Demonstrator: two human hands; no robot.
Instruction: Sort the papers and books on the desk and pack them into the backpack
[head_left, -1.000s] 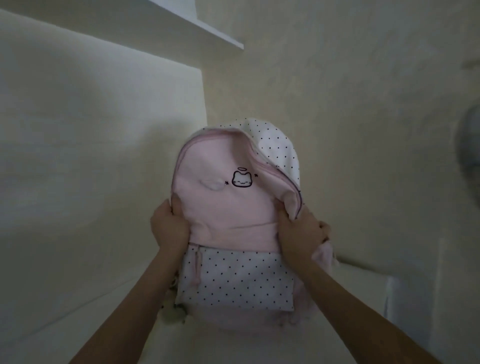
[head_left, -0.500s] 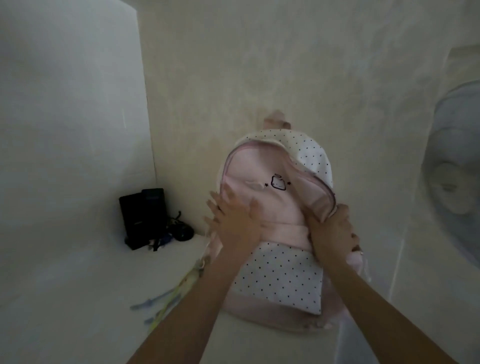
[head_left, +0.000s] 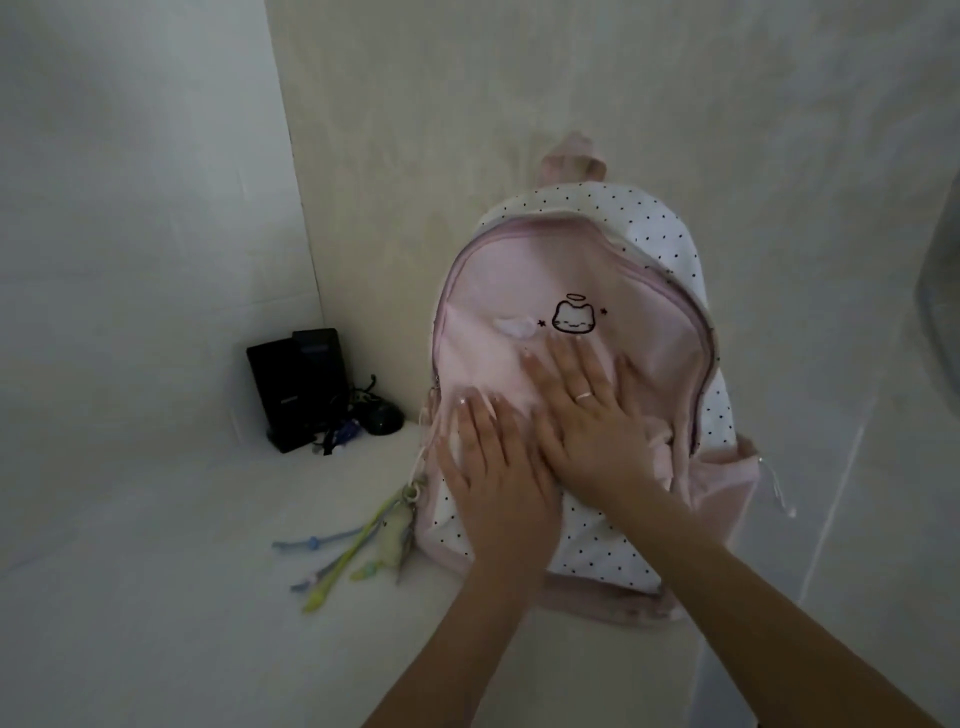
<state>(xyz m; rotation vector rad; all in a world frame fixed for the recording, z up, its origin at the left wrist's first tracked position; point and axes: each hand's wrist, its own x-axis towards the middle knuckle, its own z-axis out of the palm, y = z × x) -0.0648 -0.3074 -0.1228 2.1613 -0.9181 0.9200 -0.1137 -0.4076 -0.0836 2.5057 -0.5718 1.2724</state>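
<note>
White desk surface (head_left: 156, 597), filling the lower left of the frame. On it: pink backpack with dotted white panels (head_left: 561, 291), upright at centre right, leaning on the wall; black boxes (head_left: 298, 387) upright in the back corner, centre left; dark tangled cords (head_left: 376, 413) beside them; pastel charm strings (head_left: 332, 564) trailing from the backpack's left side.

Both hands hide the middle of the backpack (head_left: 545, 291); its contents cannot be seen. A grey object (head_left: 940, 291) is cut off at the right edge.
</note>
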